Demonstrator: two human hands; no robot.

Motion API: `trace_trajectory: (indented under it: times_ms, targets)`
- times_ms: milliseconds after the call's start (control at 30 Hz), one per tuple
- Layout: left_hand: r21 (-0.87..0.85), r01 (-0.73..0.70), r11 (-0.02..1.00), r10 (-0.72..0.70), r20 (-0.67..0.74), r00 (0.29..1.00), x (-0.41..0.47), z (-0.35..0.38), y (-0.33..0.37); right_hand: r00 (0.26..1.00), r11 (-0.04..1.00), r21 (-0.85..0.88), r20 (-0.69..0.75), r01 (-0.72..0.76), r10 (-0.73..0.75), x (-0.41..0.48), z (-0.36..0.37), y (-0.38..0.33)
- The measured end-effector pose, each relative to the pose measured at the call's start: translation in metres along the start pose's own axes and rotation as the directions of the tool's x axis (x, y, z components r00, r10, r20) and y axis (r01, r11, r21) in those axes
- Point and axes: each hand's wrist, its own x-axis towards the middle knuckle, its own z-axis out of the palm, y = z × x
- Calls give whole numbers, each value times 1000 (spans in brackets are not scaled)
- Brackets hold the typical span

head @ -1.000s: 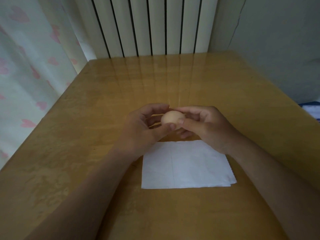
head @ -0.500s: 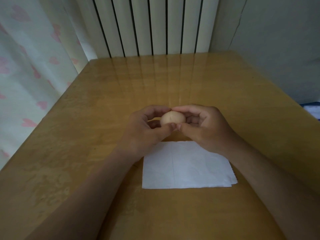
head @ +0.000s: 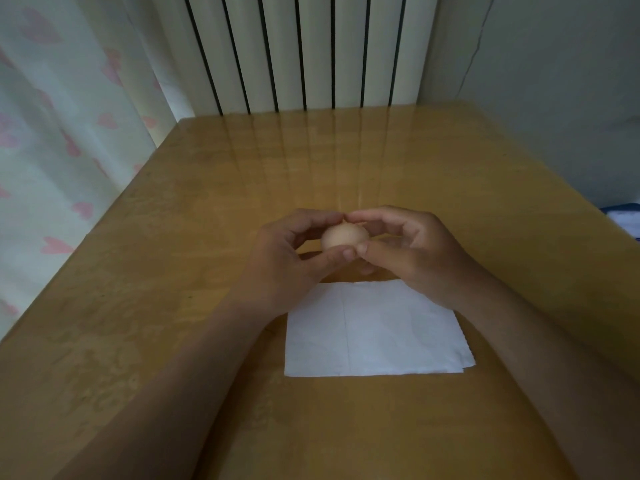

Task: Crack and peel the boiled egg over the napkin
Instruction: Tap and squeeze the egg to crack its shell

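A pale brown boiled egg (head: 344, 236) is held between both hands, just beyond the far edge of the white napkin (head: 375, 332) that lies flat on the wooden table (head: 180, 244). My left hand (head: 287, 261) grips the egg from the left, thumb below and forefinger on top. My right hand (head: 412, 251) grips it from the right, its thumb tip meeting the left thumb under the egg. The shell looks whole from here; the egg's underside is hidden by the thumbs.
A white ribbed radiator (head: 298, 53) stands behind the table's far edge. A curtain with pink hearts (head: 52, 150) hangs along the left side. A grey wall is on the right, with a blue and white object (head: 623, 216) at the right edge.
Both hands have closed in around the egg, forefingers now touching over its top and thumbs meeting underneath. The egg has stayed in about the same place beyond the napkin.
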Motion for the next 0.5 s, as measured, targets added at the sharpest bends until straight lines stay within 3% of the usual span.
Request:
trace_trajectory:
  times_ms: [133,500]
  targets:
    - [1,-57,998,57,20,998,0,-2,-3,1000,999,39,-1,25,-25,1,-2,1]
    - [-130,-2,991,4,16,1000,0,-3,3,993,993,21,-28,112,-112,1,-4,2]
